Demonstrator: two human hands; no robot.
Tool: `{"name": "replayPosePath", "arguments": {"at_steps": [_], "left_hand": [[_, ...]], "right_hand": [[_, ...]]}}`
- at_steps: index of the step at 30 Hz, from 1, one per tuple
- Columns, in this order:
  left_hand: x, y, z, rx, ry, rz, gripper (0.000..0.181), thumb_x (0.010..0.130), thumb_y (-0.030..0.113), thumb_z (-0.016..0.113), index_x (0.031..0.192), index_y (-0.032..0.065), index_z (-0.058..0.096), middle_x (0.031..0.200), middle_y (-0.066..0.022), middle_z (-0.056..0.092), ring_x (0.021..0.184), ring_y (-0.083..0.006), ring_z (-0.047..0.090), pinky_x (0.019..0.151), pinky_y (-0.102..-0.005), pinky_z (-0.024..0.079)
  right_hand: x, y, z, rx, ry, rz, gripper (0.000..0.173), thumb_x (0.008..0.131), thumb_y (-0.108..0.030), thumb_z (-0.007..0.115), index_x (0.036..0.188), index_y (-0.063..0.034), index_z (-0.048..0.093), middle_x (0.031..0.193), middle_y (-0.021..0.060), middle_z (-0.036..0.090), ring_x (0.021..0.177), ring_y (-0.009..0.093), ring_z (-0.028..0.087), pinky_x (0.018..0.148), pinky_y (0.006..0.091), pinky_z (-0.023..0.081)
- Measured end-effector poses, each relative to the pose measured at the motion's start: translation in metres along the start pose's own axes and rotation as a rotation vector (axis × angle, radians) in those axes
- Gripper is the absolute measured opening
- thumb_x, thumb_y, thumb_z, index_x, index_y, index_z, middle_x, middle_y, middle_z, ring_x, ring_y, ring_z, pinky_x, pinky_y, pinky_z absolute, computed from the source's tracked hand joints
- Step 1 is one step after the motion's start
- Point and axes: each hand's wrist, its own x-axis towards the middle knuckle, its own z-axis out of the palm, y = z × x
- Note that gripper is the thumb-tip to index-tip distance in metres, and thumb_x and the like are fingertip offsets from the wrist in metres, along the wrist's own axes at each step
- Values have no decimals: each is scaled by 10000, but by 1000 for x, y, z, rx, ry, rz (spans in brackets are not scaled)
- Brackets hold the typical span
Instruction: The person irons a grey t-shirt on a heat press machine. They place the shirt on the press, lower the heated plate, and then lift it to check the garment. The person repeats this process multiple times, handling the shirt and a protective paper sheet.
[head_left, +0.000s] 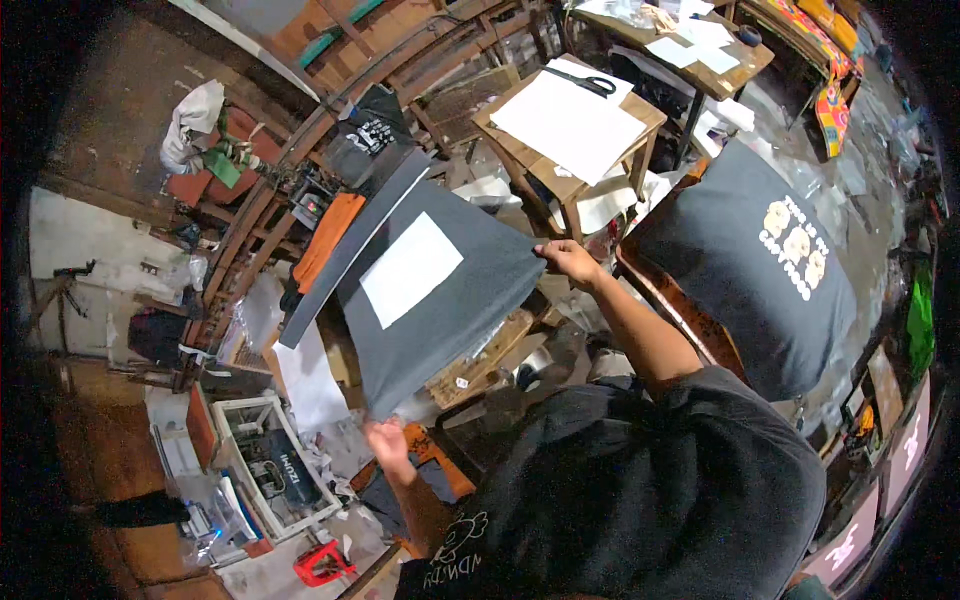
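A dark grey cloth (450, 300), seemingly a garment, is stretched between my two hands. My right hand (570, 260) pinches its corner on the right. At the lower corner, my left hand (386, 441) grips the fabric, slightly blurred. A white rectangular sheet (412, 270) lies flat on the cloth. Along the cloth's upper left side runs a long, dark grey flat panel (356, 247) with a pale edge, tilted above it. What lies under the cloth is mostly hidden.
A wooden stool (652, 120) bears white sheets (574, 124) and black-handled scissors (596, 85). To the right, a dark printed T-shirt (739, 262) covers a stand. Orange cloth (328, 240) lies beyond the panel. A white-framed machine (277, 465) and a red plastic object (322, 562) are lower left.
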Motion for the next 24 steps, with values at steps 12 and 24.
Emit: {"name": "replayPosePath", "arguments": {"at_steps": [12,24], "left_hand": [[163,127,237,-262,400,270,602,944,367,671,1326,-68,504,1377,-206,548,1273,-349,523,1136,-543,369],[308,42,414,-164,-389,125,586,968,132,630,1461,-45,366,1300,-203,588,1100,-337,627,977,-474,537]], "right_hand": [[-237,-152,-60,306,245,-506,248,897,-174,717,1099,-84,605,1003,50,695,831,114,654,766,245,538],[-508,-183,-4,326,1360,-1064,338,958,-137,631,1260,2,574,977,95,676,788,141,675,704,294,565]]}}
